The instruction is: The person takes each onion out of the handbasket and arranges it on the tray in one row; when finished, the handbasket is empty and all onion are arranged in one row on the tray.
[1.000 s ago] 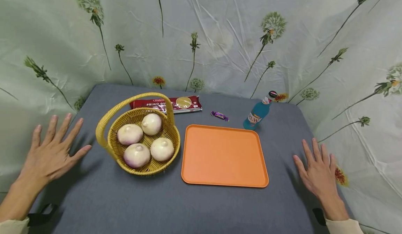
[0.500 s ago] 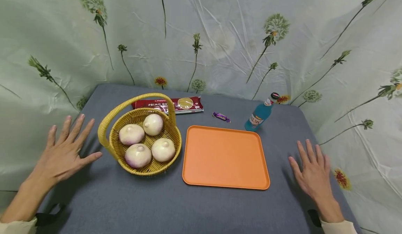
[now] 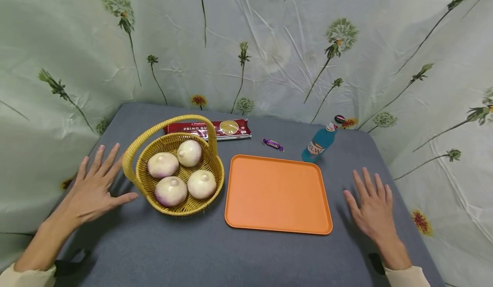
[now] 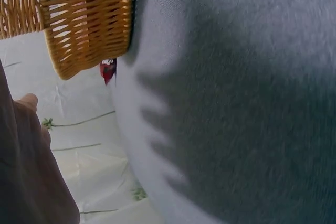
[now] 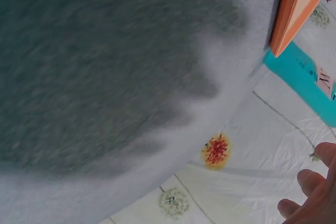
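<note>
My left hand (image 3: 94, 195) hovers over the table's left side, fingers spread and holding nothing, its fingertips close to the yellow wicker basket (image 3: 139, 184). Inside the basket lie several white and purple bulbs (image 3: 171, 191) that look like turnips or onions. On the right, my right hand (image 3: 372, 210) is held flat above the table with nothing in it. An orange tray (image 3: 278, 195) lies between the basket and that hand. The left wrist view shows the basket (image 4: 89, 19) and the hand's shadow on the cloth. In the right wrist view, the tray's edge (image 5: 286, 19) appears near my fingers.
Behind the tray stands a blue bottle (image 3: 319, 143) with a dark cap. A purple-wrapped candy (image 3: 273, 144) lies left of it. A long red packet (image 3: 235, 128) sits partly behind the basket. A flower-printed curtain (image 3: 269, 43) hangs along the grey table's (image 3: 231, 257) far edge.
Both hands have moved inward: the left hand rightward toward the basket, the right hand leftward toward the tray. The basket, tray and other objects stay in place; the view shifts slightly.
</note>
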`<action>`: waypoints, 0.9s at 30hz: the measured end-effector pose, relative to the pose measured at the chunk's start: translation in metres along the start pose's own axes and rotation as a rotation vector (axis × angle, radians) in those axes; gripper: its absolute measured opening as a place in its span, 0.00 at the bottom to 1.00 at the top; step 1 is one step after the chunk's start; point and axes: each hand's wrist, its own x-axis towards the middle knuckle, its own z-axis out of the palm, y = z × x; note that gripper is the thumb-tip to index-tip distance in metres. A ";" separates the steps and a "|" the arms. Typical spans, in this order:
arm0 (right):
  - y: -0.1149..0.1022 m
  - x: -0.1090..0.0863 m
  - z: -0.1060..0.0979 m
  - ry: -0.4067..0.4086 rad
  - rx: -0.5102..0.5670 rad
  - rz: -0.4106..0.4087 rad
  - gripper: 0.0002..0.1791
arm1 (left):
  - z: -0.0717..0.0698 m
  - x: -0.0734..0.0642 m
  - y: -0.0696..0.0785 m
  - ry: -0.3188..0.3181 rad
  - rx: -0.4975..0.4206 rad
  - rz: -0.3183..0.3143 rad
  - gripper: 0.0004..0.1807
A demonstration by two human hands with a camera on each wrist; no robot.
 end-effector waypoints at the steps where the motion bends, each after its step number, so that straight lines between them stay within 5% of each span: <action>1: -0.002 0.001 0.000 -0.004 0.001 0.002 0.36 | 0.002 0.001 0.001 0.000 -0.013 0.002 0.62; 15: -0.026 0.014 0.008 -0.031 0.017 -0.022 0.38 | 0.025 0.008 0.013 -0.008 -0.265 0.058 0.66; 27: -0.041 0.022 0.013 -0.027 0.048 -0.068 0.37 | 0.039 0.013 0.014 0.045 -0.464 0.127 0.65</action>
